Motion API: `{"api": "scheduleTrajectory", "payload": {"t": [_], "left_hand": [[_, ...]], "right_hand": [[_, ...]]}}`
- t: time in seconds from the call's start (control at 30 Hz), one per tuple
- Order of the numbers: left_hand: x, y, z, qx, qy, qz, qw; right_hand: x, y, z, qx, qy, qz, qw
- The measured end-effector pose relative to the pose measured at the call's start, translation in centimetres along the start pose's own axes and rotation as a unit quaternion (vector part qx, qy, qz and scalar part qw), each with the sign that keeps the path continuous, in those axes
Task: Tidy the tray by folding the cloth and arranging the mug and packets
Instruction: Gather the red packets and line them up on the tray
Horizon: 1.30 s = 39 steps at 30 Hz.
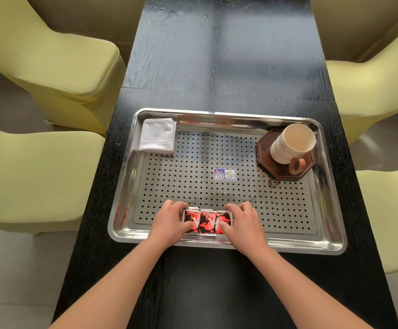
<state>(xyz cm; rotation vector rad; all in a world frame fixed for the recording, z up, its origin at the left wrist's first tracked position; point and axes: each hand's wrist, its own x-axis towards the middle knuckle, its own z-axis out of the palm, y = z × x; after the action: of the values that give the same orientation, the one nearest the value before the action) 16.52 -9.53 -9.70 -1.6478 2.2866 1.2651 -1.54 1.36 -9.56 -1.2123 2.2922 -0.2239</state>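
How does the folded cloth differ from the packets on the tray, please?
The cloth is plain white and lies untouched in the tray's far left corner; the packets are red and black, at the near edge, held between the left hand and right hand. The cloth is one piece; the packets form a row. Both lie flat on the tray.

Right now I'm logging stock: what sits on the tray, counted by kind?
Folded white cloth: 1
Mug: 1
Brown coaster: 1
Red-and-black packets: 3 showing, held between both hands
Total: 6
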Motion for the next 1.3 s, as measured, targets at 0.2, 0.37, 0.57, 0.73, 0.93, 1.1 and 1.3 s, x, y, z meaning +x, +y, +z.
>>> {"api": "scheduleTrajectory", "payload": {"t": [0.2,0.37,0.57,0.73,0.93,1.1,1.3], "left_hand": [[0.20,-0.03,0.12,-0.006,0.033,-0.012,0.999],[0.32,0.01,0.23,0.001,0.041,-0.013,0.999],[0.41,-0.08,0.21,-0.006,0.043,-0.018,0.999],[0.39,0.08,0.03,-0.031,0.040,-0.030,0.998],[0.25,0.28,-0.22,-0.051,0.032,-0.051,0.997],[-0.04,0.34,-0.31,-0.073,0.032,-0.054,0.995],[-0.49,0.71,-0.37,-0.084,0.032,-0.059,0.994]], "right_hand": [[-0.47,0.36,0.43,0.021,-0.011,0.000,1.000],[-0.48,0.38,0.43,0.031,-0.014,0.004,0.999],[-0.42,0.30,0.28,0.030,-0.026,0.005,0.999],[-0.39,0.28,-0.06,0.047,-0.027,0.013,0.998],[-0.31,0.16,-0.34,0.068,-0.024,0.019,0.997],[-0.46,0.18,-0.53,0.079,-0.017,0.028,0.996],[-0.58,0.30,-0.53,0.074,-0.028,0.030,0.996]]}}
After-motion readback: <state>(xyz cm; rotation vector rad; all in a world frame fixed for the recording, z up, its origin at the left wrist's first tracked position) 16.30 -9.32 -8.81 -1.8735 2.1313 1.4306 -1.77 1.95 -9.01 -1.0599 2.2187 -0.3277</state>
